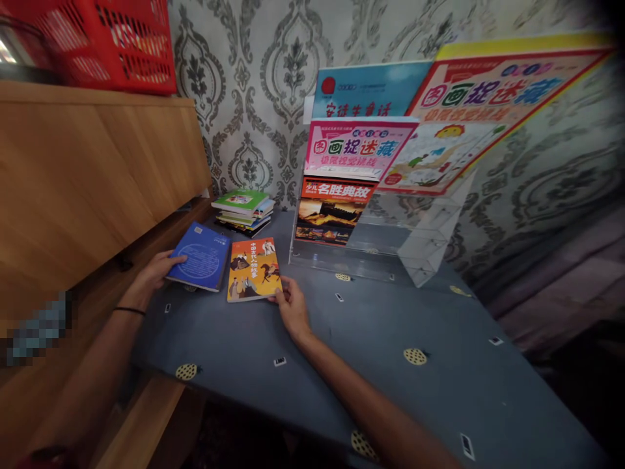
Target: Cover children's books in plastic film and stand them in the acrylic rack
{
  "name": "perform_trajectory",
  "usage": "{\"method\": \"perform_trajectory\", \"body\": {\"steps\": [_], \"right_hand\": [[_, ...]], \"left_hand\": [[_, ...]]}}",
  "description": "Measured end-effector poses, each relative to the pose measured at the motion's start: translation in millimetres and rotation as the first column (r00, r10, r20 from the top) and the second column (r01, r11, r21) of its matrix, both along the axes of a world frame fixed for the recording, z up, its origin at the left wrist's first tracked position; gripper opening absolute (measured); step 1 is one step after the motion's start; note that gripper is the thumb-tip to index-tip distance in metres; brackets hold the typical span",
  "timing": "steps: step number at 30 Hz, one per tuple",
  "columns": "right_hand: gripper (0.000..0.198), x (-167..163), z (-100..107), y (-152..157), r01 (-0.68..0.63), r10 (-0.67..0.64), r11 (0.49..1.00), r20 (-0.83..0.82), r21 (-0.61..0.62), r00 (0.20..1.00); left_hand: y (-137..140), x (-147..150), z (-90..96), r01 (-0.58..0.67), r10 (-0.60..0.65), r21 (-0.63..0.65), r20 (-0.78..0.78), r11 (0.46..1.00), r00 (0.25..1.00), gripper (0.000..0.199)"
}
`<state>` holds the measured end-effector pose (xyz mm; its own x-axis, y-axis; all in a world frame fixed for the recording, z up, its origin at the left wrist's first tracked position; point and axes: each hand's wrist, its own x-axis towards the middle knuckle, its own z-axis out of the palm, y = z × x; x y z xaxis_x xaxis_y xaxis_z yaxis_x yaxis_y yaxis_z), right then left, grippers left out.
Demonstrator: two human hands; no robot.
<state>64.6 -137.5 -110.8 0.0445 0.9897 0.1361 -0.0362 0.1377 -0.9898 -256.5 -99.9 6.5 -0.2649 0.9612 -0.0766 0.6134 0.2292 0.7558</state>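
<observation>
My left hand (155, 270) grips the left edge of a blue book (201, 257), its thumb lying on the cover and its fingers hidden underneath. To the right, an orange-yellow book (254, 270) with drawn figures and a horse is pinched at its lower right corner by my right hand (293, 305). Both books are just above or on the grey-blue tablecloth; I cannot tell whether they touch it. Behind them a stack of several books (243, 210), a green one on top, lies near the wall.
A clear acrylic rack (424, 251) stands on the table (371, 332), holding a red-black book (334, 212), a pink book (359, 146), a blue-green book (371, 85) and a large red-bordered book (483, 117). On the left, a wooden cabinet (97, 169) bears a red basket (117, 49).
</observation>
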Motion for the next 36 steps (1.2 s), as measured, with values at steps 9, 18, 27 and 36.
{"method": "perform_trajectory", "body": {"steps": [9, 18, 27, 36], "right_hand": [[0.036, 3.3, 25.4, -23.0, 0.038, -0.097, 0.966, 0.222, 0.256, 0.970], [0.040, 14.8, 16.4, -14.4, -0.084, 0.085, 0.996, -0.091, 0.017, 0.992], [0.030, 15.8, 13.0, -16.6, -0.171, 0.167, 0.985, 0.205, 0.000, 0.964], [0.033, 14.7, 12.8, -16.2, -0.168, 0.163, 0.986, 0.274, -0.004, 0.948]], "left_hand": [[-68.5, 126.5, 32.5, 0.482, -0.342, 0.039, -0.654, 0.875, 0.675, 0.036], [-92.4, 142.4, -35.2, 0.604, -0.470, 0.006, -0.623, 0.797, 0.626, 0.043], [-85.2, 153.5, -61.8, 0.455, -0.373, -0.079, -0.703, 0.887, 0.606, 0.086], [-97.8, 170.9, -41.9, 0.503, -0.434, -0.193, -0.797, 0.843, 0.420, 0.076]]}}
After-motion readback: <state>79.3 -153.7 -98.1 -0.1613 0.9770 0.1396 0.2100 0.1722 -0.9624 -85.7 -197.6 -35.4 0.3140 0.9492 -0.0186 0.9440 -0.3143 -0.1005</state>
